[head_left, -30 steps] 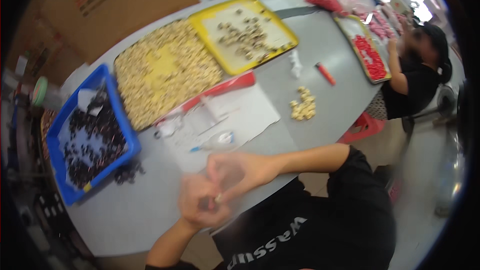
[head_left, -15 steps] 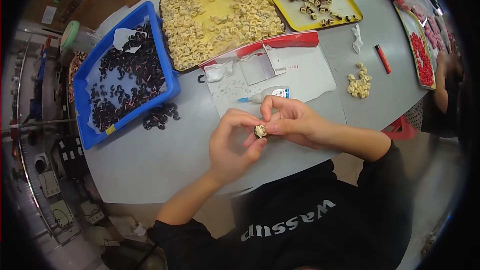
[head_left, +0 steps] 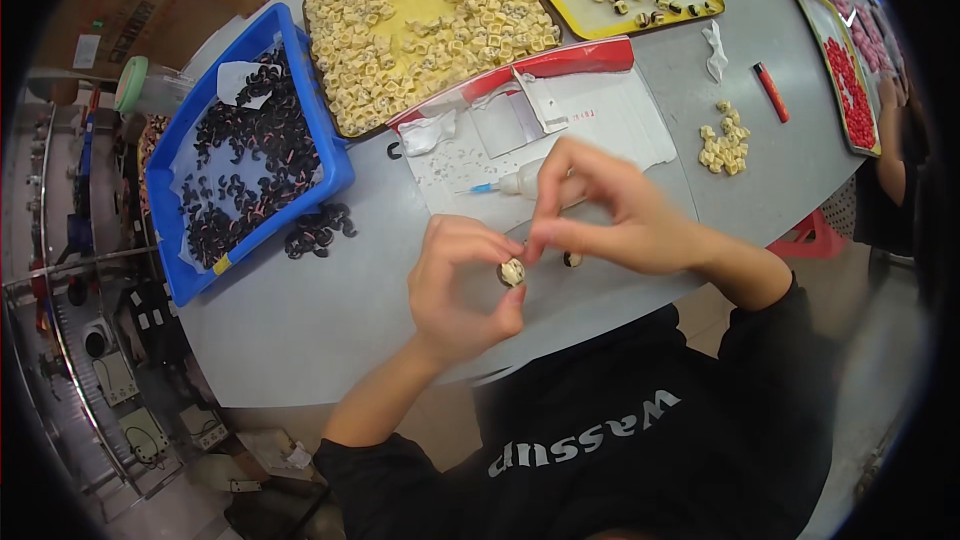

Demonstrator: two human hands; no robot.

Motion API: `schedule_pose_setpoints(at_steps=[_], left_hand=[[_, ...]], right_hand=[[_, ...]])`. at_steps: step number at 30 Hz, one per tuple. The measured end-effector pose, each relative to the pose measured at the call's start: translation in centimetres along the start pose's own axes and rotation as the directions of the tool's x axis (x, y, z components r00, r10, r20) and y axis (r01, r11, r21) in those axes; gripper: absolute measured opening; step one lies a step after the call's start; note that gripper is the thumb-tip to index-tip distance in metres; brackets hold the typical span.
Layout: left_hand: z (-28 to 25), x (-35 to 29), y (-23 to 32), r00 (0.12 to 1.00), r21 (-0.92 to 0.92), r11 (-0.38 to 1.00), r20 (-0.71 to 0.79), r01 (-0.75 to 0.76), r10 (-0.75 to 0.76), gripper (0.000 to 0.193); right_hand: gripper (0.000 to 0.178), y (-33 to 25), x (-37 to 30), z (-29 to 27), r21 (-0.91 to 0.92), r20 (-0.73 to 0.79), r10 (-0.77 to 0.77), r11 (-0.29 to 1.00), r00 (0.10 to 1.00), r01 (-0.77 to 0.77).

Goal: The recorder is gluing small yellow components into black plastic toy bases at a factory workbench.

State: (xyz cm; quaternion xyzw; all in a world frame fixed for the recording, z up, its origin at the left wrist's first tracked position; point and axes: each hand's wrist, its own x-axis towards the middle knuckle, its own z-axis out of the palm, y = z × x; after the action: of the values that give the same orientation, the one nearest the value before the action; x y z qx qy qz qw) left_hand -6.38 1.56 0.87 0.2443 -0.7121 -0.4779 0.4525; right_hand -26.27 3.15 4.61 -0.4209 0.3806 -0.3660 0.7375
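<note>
My left hand [head_left: 455,285] pinches a small cream-and-black piece [head_left: 511,273] between thumb and fingers, above the near part of the grey table. Close to its fingertips, my right hand [head_left: 610,210] has thumb and forefinger pressed together; whether anything lies between them is hidden. A second small dark-and-cream piece [head_left: 572,259] shows just below the right hand, and I cannot tell whether it rests on the table or in the lower fingers. Partly behind the right hand lies a small white bottle [head_left: 513,183] with a blue needle tip, on a white card sheet [head_left: 640,130].
A blue tray [head_left: 338,168] of black curved pieces stands left, with loose ones [head_left: 318,230] beside it. Farther off are a tray of cream pieces [head_left: 350,60] and a yellow-rimmed tray [head_left: 690,15]. Rightward lie cream pieces [head_left: 724,145], a red marker [head_left: 771,92] and another person's arm [head_left: 893,155].
My right hand has drawn slightly up and right from the piece, which stays in my left hand. The second piece now shows below my right hand. The view has shifted slightly.
</note>
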Motion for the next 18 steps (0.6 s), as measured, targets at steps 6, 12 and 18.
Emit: schedule_pose_setpoints(at_steps=[6,12,18], left_hand=[[0.9,0.9,-0.2,0.940,0.379,0.894,0.321,-0.238,0.114,0.032],[1.4,0.7,-0.9,0.895,0.478,0.850,0.446,-0.222,-0.017,0.026],[0.1,1.2,-0.2,0.891,0.491,0.838,0.454,-0.239,-0.012,0.028]], right_hand=[[0.024,-1.3,-0.2,-2.5,-0.923,0.056,-0.570,0.283,0.820,0.260],[0.033,0.2,0.2,-2.4,-0.970,0.152,-0.451,0.103,0.879,0.221],[0.034,0.2,0.7,-1.7,-0.988,0.095,-0.469,0.066,0.878,0.142]])
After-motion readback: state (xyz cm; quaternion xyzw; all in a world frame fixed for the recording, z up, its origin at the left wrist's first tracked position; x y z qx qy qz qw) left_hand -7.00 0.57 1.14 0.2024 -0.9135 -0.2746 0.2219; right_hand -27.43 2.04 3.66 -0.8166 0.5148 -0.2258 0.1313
